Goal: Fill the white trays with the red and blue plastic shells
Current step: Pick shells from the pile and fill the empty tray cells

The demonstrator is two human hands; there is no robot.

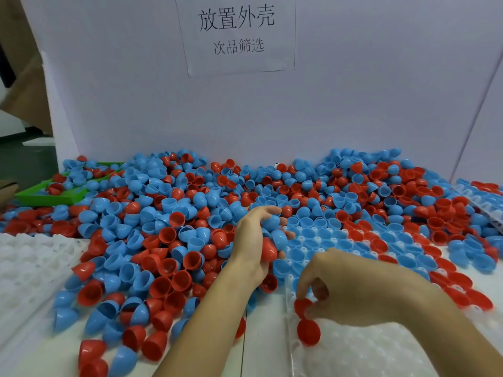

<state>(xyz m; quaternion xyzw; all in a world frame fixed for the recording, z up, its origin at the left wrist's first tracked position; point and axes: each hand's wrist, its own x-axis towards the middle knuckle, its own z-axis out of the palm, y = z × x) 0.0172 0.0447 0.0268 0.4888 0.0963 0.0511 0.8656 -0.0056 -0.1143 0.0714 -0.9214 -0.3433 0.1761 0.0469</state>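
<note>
A big heap of red and blue plastic shells covers the table. In front of me lies a white tray whose far rows hold blue shells and red ones. My left hand hovers at the tray's far left corner, clutching a handful of shells, blue on top and a red one below. My right hand is over the tray's near left part, fingertips pinching a red shell. Another red shell sits in the tray just below it.
A second white tray lies at the left. A green bin with shells stands at the back left. More filled trays are stacked at the far right. A white wall with a paper sign closes the back.
</note>
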